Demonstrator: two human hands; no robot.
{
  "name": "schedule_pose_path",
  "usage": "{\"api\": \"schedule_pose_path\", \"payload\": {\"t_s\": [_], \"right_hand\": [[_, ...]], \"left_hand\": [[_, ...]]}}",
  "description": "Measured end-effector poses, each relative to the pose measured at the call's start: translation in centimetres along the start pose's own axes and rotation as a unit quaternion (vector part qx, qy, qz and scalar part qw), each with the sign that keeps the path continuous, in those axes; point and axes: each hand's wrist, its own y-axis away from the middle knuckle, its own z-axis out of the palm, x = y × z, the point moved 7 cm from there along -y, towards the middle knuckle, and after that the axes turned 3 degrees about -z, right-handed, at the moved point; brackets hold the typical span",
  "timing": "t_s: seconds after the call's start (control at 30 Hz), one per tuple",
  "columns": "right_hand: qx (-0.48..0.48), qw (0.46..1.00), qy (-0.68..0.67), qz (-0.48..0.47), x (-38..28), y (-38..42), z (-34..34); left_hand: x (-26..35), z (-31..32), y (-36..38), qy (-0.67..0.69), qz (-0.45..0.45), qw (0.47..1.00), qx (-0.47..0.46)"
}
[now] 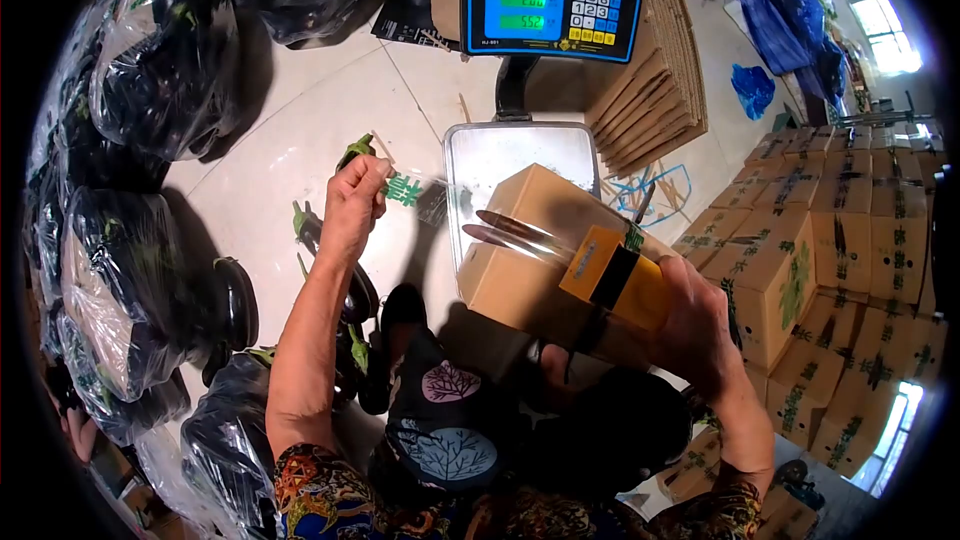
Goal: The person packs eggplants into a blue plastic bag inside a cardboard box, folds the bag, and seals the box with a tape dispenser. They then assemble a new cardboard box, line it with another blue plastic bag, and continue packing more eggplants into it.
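Note:
My left hand is a closed fist, raised left of the scale. It pinches the end of a clear packing tape strip with green printed characters. In my right hand is a yellow-orange tape dispenser with a black band, held over a cardboard box. The box rests on the metal platform of an electronic scale. How far the clear strip runs between both hands is hard to see. The scale's display is lit with green digits.
Black plastic bags line the left side. Eggplants lie on the tiled floor near my left arm. Flattened cardboard sheets stand behind the scale. Stacked printed boxes fill the right, and blue plastic lies farther back.

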Motion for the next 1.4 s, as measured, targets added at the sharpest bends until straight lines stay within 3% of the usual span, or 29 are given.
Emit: {"api": "schedule_pose_path", "payload": {"t_s": [0.13,0.23,0.3,0.43,0.63,0.83,0.87,1.0,1.07,1.1,1.13,1.17,1.2,1.33,1.4], "right_hand": [[-0.053,0.997,0.042,0.027,0.5,0.0,0.9],[-0.067,0.995,0.066,0.038,0.7,-0.5,1.9],[-0.076,0.993,0.076,0.041,0.9,-0.9,2.8],[-0.075,0.991,0.097,0.054,1.4,-1.2,3.8],[-0.05,0.994,0.075,0.056,2.2,-0.8,4.2],[-0.047,0.996,0.07,0.033,2.7,-0.7,4.6],[-0.045,0.996,0.065,0.028,2.7,-0.7,4.5],[-0.025,0.998,0.059,0.003,2.1,-0.5,4.1],[-0.031,0.997,0.071,0.011,2.4,-0.1,4.1],[-0.036,0.996,0.074,0.018,2.5,0.1,4.3],[-0.01,0.998,0.055,0.01,2.3,-0.2,4.2],[-0.017,0.999,0.05,0.008,2.4,-0.4,4.4],[-0.017,0.999,0.05,0.008,2.6,-0.5,4.3],[-0.001,0.999,0.043,-0.013,2.8,-0.5,4.1],[0.01,0.999,0.033,-0.012,3.0,-0.2,3.7]], "left_hand": [[-0.9,-0.1,0.2,-0.014,0.0,1.0,0.015],[-3.5,-1.0,-1.4,-0.118,0.07,0.989,0.047],[-4.5,-0.4,-1.6,-0.23,0.206,0.95,0.041],[-9.2,1.9,-2.1,-0.304,0.182,0.932,0.083],[-14.9,8.8,-2.0,-0.46,0.122,0.879,-0.043],[-14.9,9.2,-2.4,-0.556,0.073,0.818,-0.13],[-15.1,9.4,-2.5,-0.585,0.075,0.788,-0.175],[-13.7,10.1,-2.8,-0.656,0.081,0.728,-0.181],[-11.2,9.4,-4.3,-0.426,0.145,0.891,-0.066],[-10.7,8.4,-4.7,-0.297,0.167,0.94,-0.007],[-12.6,9.4,-5.4,-0.217,0.149,0.965,-0.01],[-15.3,10.8,-6.3,-0.133,0.133,0.982,-0.005],[-18.0,12.0,-7.1,-0.023,0.169,0.983,-0.06],[-14.0,12.2,-5.6,-0.155,0.059,0.983,-0.081],[-13.8,12.9,-5.7,-0.107,0.023,0.989,-0.104]]}}
